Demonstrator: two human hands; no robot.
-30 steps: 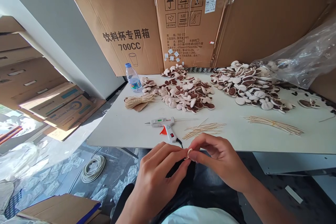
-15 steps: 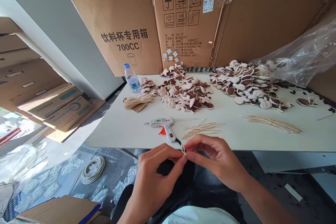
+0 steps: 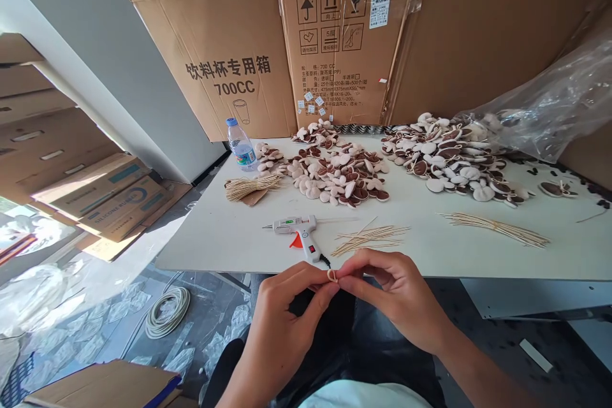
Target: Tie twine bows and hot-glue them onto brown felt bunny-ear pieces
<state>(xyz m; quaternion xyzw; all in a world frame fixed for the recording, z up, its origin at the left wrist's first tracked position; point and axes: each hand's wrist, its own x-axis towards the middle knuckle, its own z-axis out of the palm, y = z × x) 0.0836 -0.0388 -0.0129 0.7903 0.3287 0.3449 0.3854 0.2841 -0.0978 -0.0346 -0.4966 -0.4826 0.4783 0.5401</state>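
Head view: both hands meet just off the near edge of the white tabletop (image 3: 229, 236).
Left hand (image 3: 282, 322): thumb and forefinger pinch one side of a small tan looped strip of rattan (image 3: 331, 275).
Right hand (image 3: 396, 296): pinches the other side — fingertips nearly touching.
Loop: just in front of the white glue gun with orange trigger (image 3: 299, 233).
Thin tan sticks (image 3: 370, 237): right of the gun.
Brown-and-cream mushroom-shaped pieces (image 3: 342, 172): behind the gun.

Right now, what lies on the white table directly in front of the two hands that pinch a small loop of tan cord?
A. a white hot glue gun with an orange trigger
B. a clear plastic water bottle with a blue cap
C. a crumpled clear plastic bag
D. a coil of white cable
A: the white hot glue gun with an orange trigger lies on the white table just beyond the left hand and right hand, which pinch the small loop of tan cord.
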